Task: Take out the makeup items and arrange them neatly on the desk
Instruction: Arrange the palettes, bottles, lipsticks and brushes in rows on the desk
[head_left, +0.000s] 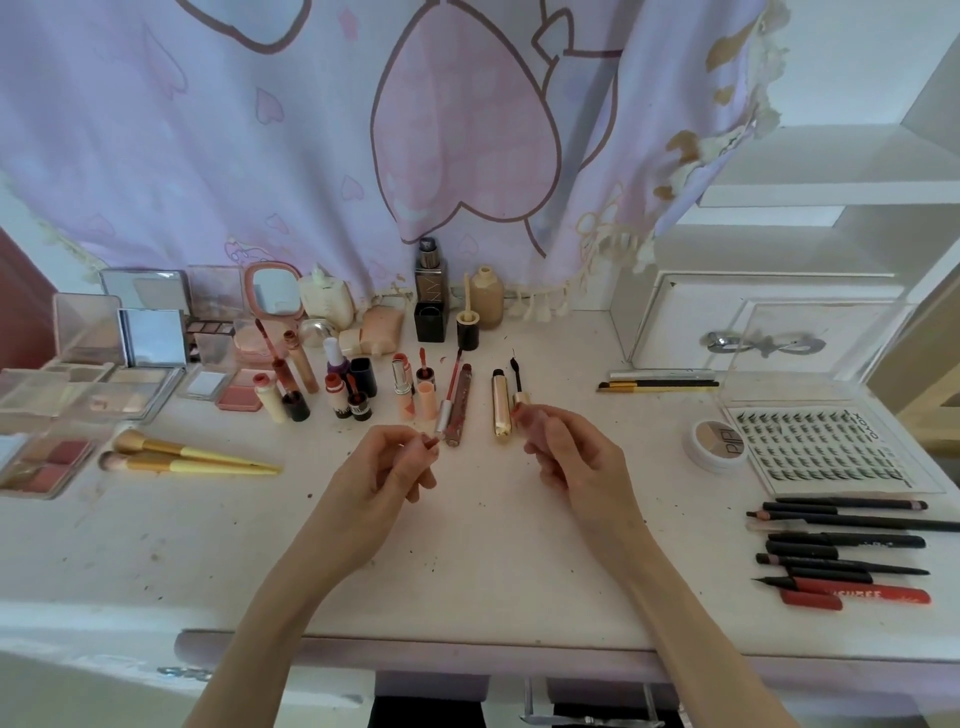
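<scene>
The silver cap end of a thin red lip-gloss wand (451, 395) is pinched by the curled fingers (427, 447) of the left hand (387, 470); the wand is tilted away over the table, its tip near a small dark-capped gloss tube. The gold cap of a black mascara wand (519, 387) is held by the curled fingers (527, 415) of the right hand (569, 457), with the brush pointed away. Between the two wands, a glittery red gloss tube (460, 408) and a gold mascara tube (500, 410) are laid flat, side by side but apart.

All of this is carried by a white, speckled table (467, 545), behind which a lilac cloth with large pink hearts (363, 130) is hung. White shelving is seen at the right.

Just beyond the hands, a cluster of opened lipsticks and gloss tubes (358, 384) is stood upright. Behind it, foundation bottles (431, 291) and a pink-framed mirror (274, 288) are set against the cloth. At the left, open palettes with mirrored lids (119, 364) hold pans of beige and pink powder, and two yellow-handled brushes (192, 457) are laid parallel. At the right, a clear-lidded tray of black false-lash clusters (826, 447) is placed beside a small round white pot (714, 444), with a row of dark pencils and a red liner (847, 551) lined up nearer the table's edge.
</scene>
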